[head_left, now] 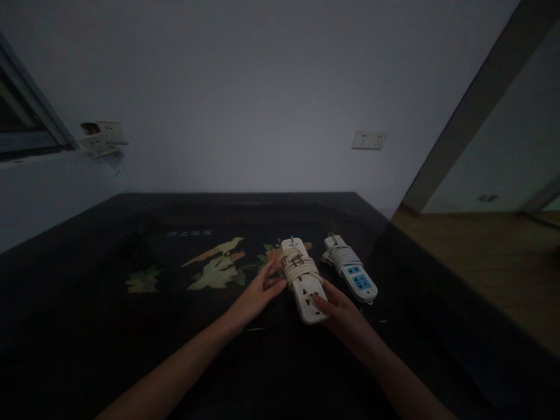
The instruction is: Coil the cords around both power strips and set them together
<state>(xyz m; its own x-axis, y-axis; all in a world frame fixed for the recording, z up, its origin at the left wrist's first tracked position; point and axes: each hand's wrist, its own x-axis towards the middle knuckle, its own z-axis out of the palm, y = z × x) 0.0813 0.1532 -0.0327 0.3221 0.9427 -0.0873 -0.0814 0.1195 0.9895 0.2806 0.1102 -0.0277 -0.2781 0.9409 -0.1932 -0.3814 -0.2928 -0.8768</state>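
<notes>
My right hand grips the lower end of a white power strip, its thumb lying on the socket face. A pale cord is wound round the strip's middle, and the plug's metal prongs show on top of the coils. At the strip's left side is my left hand, open, with thumb and fingers apart and the fingertips close to the cord; whether they touch it I cannot tell. To the right, a second power strip with blue socket panels lies on the table, its own white cord wrapped round it.
The glossy dark table carries a printed bird and leaves. Behind it rises a pale wall with a double wall socket. More wall sockets sit at the left, near a window. Wooden floor shows on the right.
</notes>
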